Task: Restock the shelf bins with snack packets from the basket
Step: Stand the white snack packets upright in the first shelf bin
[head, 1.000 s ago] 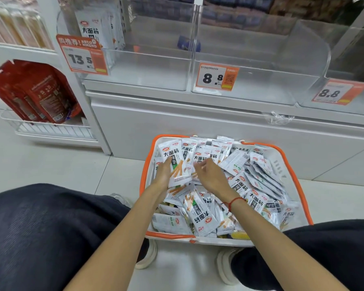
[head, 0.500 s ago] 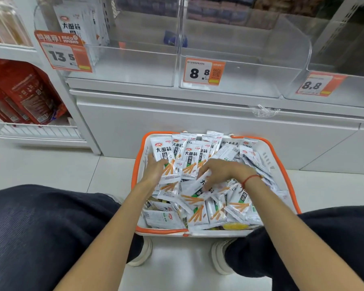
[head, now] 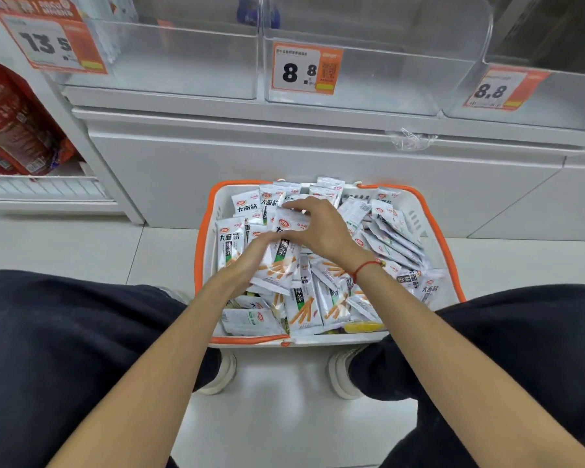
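Gathering glossy white foil snack packets (head: 277, 265) into a stack over the white plastic basket with orange rim (head: 201, 251), probably so one lift fills a bin. Right hand (head: 321, 228) curls round the stack's far edge; left hand (head: 250, 261) lies flat-fingered against its near-left side, blurred. Slick, flat sachets will likely slide. Clear acrylic shelf bins (head: 368, 76) sit far, above; the middle one looks empty.
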The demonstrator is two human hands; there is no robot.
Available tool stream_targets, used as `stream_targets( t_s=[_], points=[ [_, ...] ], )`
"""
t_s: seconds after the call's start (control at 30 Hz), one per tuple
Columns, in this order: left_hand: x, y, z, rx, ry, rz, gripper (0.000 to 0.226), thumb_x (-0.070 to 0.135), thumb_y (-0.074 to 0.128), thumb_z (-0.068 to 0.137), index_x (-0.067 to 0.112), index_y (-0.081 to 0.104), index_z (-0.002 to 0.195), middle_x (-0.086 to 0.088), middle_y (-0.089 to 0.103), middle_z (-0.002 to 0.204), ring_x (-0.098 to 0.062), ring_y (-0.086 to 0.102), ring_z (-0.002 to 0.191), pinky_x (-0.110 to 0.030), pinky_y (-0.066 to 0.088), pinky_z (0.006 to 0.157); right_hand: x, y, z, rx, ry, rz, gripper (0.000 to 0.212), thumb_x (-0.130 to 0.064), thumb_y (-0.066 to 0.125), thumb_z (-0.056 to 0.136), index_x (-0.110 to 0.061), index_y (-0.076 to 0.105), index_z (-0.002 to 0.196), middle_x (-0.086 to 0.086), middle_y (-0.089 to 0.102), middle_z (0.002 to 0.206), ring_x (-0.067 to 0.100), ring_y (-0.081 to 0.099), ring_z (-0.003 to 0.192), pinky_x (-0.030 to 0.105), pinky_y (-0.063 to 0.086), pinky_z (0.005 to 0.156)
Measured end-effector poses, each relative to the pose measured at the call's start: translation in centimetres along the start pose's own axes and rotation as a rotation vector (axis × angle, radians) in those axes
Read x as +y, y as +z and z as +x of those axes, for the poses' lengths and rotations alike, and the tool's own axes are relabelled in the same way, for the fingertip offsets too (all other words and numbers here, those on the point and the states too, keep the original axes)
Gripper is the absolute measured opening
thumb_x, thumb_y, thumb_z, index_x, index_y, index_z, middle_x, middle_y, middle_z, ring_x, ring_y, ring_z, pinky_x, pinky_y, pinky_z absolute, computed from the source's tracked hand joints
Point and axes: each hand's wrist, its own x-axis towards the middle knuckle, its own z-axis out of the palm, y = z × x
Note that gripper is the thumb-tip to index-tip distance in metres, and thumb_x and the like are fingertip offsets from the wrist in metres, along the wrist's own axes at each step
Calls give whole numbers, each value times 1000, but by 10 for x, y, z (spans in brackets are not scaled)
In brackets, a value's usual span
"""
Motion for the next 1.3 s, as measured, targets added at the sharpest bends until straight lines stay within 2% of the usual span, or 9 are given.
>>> stream_targets(
  t_s=[0.17,0.23,0.33,0.43,0.57,0.83,1.0,1.17,1.3],
  points=[
    [-6,-8,7,76,5,-208,26,28,46,98,13,54,118,1,68,69,-12,62,54,-24,48,51,4,10,-9,208,127,-204,38,-10,52,92,-13,47,130,7,52,130,26,53,113,34,45,80],
    [-5,-14,7,121,28,-257,28,30,46,99,14,55,120,-3,70,82,-14,65,62,-27,52,58,7,15,-17,-108,210,-440,32,-22,56,92,-10,49,120,7,53,124,25,57,103,33,45,76],
    [-7,-19,8,155,25,-289,36,36,47,99,18,52,130,-7,70,106,-19,67,84,-34,52,76,12,36,-38,-462,306,-615,66,-39,71,82,-5,40,129,8,42,132,25,53,111,33,46,85],
    [-5,-18,7,155,36,-315,31,35,44,100,20,54,125,-6,70,104,-19,66,85,-38,52,81,22,54,-42,-405,275,-551,59,-28,73,81,-7,41,125,9,40,130,27,44,118,35,45,86],
    [0,-15,4,186,14,-398,23,33,45,97,21,58,113,-3,70,85,-21,64,74,-46,48,92,28,48,-32,-379,331,-257,32,-22,65,87,-11,45,109,5,49,91,25,52,88,33,42,67],
    [2,-17,5,296,-38,-373,58,46,45,79,21,43,131,-11,57,115,-27,55,101,-46,41,98,28,-8,11,-113,452,611,73,-22,52,95,-8,5,148,20,32,149,34,43,130,47,42,105],
    [19,-2,-3,218,3,-425,41,42,41,87,17,62,111,-10,71,99,-27,67,87,-42,52,84,-13,-21,9,-327,181,484,47,-13,55,95,-14,31,136,1,60,115,8,61,87,17,50,68],
    [44,2,-7,131,104,-620,48,46,26,102,22,66,108,-3,75,84,-21,70,80,-37,52,81,-30,-15,16,62,106,330,48,-24,67,87,-20,50,132,-2,58,101,4,49,68,21,41,66],
    [71,-12,-16,127,207,-598,34,37,36,100,23,67,100,-3,75,81,-21,67,80,-41,49,91,-57,-29,34,21,28,264,51,-36,61,90,-28,45,138,-2,45,110,10,50,90,21,41,79]
  ],
)
